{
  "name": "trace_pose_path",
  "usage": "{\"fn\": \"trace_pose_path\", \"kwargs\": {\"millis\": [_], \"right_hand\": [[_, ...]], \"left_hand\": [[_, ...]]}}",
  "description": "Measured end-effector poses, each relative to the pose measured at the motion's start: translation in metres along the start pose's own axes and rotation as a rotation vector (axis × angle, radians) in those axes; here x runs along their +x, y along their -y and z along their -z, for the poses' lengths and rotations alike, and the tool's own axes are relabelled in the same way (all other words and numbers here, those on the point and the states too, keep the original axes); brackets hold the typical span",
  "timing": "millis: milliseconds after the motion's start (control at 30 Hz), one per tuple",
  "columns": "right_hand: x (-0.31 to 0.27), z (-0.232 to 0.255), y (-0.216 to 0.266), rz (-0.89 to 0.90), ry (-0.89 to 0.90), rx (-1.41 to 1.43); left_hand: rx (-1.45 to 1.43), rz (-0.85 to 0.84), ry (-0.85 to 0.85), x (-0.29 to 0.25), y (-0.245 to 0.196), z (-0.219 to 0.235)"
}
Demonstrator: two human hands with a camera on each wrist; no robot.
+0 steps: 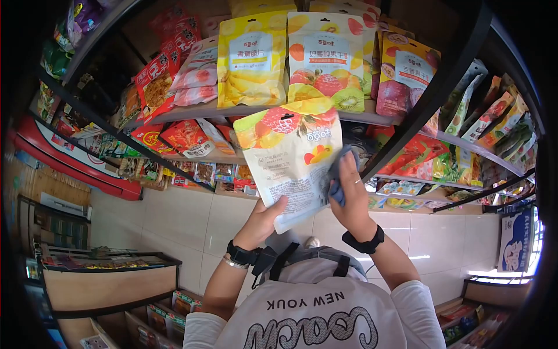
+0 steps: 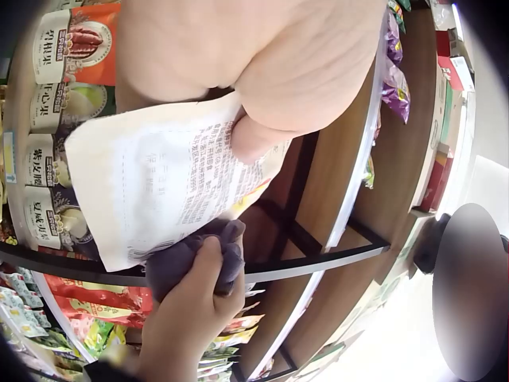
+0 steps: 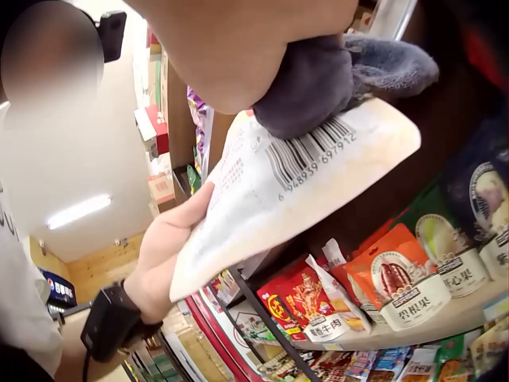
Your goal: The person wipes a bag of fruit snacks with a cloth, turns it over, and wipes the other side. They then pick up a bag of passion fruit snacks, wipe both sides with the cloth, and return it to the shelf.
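A cream snack bag (image 1: 296, 168) with fruit pictures along its top is held up in front of the shelves, printed back towards the head camera. My left hand (image 1: 261, 222) grips its lower left corner, thumb over the printed side. My right hand (image 1: 352, 195) holds a blue-grey cloth (image 1: 335, 189) against the bag's right edge. In the left wrist view the cloth (image 2: 187, 264) is bunched under the right fingers, at the bag's edge. The right wrist view shows the cloth (image 3: 306, 87) lying over part of the barcode (image 3: 306, 155).
Behind the bag, a shelf holds a yellow banana-chip bag (image 1: 251, 64), a fruit-mix bag (image 1: 325, 64) and a purple-red bag (image 1: 404, 75). Lower shelves carry red packets (image 1: 189, 138). A black shelf post (image 1: 433, 87) slants down close to the right hand. Wooden bins (image 1: 110, 279) stand behind on the left.
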State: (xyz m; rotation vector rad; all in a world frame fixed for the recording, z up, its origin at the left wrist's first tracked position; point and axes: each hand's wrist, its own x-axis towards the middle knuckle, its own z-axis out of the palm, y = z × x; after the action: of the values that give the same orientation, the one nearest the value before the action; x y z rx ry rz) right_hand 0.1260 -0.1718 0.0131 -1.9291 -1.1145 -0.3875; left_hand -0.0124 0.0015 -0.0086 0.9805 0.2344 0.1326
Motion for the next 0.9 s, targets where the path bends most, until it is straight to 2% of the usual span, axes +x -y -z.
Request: {"fn": "trace_pose_path", "kwargs": {"millis": [33, 167, 267, 500, 533, 633, 667, 767, 900], "right_hand": [[-0.003, 0.0, -0.001, 0.095, 0.016, -0.1], [-0.011, 0.002, 0.002, 0.087, 0.055, -0.022], [-0.013, 0.006, 0.006, 0.157, 0.12, -0.113], [-0.016, 0.01, 0.023, 0.33, 0.313, 0.081], [-0.019, 0.009, 0.022, 0.308, 0.359, 0.142], [-0.012, 0.005, 0.007, 0.226, 0.188, 0.111], [-0.008, 0.004, 0.001, 0.148, 0.118, 0.138], [-0.005, 0.004, 0.002, 0.115, 0.108, 0.138], [-0.016, 0.006, 0.016, 0.285, 0.26, 0.166]], "left_hand": [[0.003, -0.009, 0.006, 0.0, -0.001, 0.0], [0.037, 0.01, 0.012, -0.001, -0.004, 0.0], [0.038, 0.02, 0.012, -0.001, -0.006, -0.003], [0.057, 0.015, 0.014, 0.005, -0.008, -0.011], [0.05, 0.014, 0.002, 0.004, -0.007, -0.013], [0.079, -0.052, 0.006, 0.006, -0.011, -0.02], [0.093, -0.082, 0.013, 0.007, -0.011, -0.022], [0.072, -0.045, 0.051, 0.01, -0.014, -0.02], [0.038, -0.025, 0.019, 0.011, -0.019, -0.02]]}}
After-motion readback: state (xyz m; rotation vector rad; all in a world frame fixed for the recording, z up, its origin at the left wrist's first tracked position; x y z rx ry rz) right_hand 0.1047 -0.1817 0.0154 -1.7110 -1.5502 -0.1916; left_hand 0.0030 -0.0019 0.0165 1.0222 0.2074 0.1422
